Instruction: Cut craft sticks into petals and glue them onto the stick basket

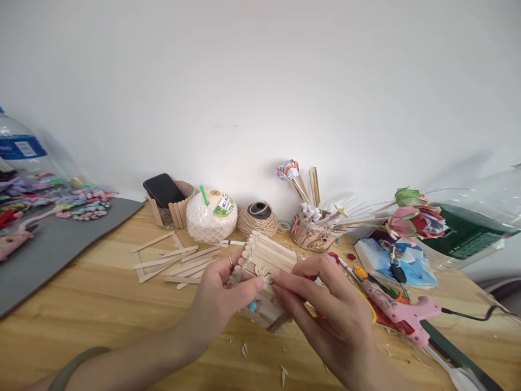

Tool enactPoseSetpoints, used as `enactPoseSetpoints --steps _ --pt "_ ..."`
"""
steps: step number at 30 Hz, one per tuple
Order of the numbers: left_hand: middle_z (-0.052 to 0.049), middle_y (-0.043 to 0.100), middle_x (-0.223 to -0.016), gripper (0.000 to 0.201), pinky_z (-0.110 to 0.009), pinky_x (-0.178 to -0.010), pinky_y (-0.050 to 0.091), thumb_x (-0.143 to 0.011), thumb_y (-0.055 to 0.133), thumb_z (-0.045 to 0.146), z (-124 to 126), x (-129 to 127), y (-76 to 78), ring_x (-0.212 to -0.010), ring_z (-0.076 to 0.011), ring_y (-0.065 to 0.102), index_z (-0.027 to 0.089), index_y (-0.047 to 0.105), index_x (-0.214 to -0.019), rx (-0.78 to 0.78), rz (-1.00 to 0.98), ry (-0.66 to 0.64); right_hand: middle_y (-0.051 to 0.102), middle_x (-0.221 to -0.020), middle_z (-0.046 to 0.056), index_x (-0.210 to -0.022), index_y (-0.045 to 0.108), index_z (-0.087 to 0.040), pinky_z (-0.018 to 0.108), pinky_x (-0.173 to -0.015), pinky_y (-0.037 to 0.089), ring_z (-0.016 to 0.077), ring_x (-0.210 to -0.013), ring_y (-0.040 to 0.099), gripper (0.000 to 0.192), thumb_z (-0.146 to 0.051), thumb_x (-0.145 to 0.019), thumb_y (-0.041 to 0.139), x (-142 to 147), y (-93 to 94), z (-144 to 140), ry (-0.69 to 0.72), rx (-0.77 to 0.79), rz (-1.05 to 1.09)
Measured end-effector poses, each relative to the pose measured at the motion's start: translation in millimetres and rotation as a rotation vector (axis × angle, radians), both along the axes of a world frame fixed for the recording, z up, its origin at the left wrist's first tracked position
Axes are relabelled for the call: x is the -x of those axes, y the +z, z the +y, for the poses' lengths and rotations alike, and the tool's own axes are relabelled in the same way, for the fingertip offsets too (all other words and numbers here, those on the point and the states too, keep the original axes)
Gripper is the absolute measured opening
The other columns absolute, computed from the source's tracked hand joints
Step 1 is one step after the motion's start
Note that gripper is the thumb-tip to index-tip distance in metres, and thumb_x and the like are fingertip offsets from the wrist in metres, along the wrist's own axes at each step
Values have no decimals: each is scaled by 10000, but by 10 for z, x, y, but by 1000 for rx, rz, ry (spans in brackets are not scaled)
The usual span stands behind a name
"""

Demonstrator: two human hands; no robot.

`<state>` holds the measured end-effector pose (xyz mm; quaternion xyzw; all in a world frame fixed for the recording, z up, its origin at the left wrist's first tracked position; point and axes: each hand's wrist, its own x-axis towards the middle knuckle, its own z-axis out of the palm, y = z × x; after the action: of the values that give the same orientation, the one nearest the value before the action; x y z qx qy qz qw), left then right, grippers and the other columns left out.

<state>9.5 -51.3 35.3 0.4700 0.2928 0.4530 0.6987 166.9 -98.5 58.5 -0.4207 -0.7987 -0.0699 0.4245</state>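
A small box built of popsicle sticks [272,259] is held over the wooden table [101,304], near the middle of the view. My left hand [222,296] grips its left side, thumb on the front face. My right hand [325,304] pinches at a small flower of wooden petals [264,275] on the box's front. A string of pale beads [248,255] runs down the box's left edge, and a blue bead [253,306] hangs at the bottom.
Loose popsicle sticks [175,260] lie behind the box. Along the wall stand a stick-built holder with a phone [165,191], a coconut drink [211,215], a twine ball [257,218] and a cup of sticks [313,231]. A pink glue gun [401,314] lies right. A grey mat [52,244] lies left.
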Motion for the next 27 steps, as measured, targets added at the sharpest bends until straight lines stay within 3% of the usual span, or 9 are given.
enactPoseSetpoints --steps 7,13,17,20,23,27 --pt "81 479 -508 61 -158 -449 372 -678 655 182 4 -5 11 -445 -54 404 174 625 -730 -42 47 21 559 -786 40 -920 593 -157 287 -593 443 150 -689 487 172 -24 -814 566 -7 32 21 57 25 -56" --pt "39 584 -619 133 -176 -488 401 -665 644 181 19 -10 42 -523 -83 474 163 627 -795 -49 51 4 582 -733 35 -843 609 -161 285 -569 437 153 -667 485 146 -27 -808 565 15 94 47 86 50 -27" --pt "26 595 -654 161 -191 -506 418 -668 661 221 19 -5 54 -560 -101 493 173 629 -818 -21 58 -14 570 -779 22 -891 626 -199 251 -581 453 140 -695 527 176 -55 -818 556 -21 101 42 116 158 169" --pt "39 564 -633 142 -165 -455 355 -697 654 260 4 16 49 -545 -92 469 196 613 -817 1 47 0 539 -868 28 -965 597 -239 264 -641 465 158 -792 527 196 -109 -838 523 -46 63 33 111 212 355" --pt "33 542 -624 142 -168 -435 308 -724 599 276 -16 43 18 -547 -97 435 196 614 -840 -5 24 9 495 -945 41 -1013 557 -249 303 -697 452 185 -867 498 224 -142 -829 486 -23 11 34 107 267 417" --pt "13 525 -636 275 -205 -462 316 -752 512 316 -30 67 -38 -577 -126 398 182 620 -967 -55 -15 -24 460 -933 25 -956 513 -247 302 -653 411 196 -851 478 195 -168 -779 492 59 -27 54 85 374 506"
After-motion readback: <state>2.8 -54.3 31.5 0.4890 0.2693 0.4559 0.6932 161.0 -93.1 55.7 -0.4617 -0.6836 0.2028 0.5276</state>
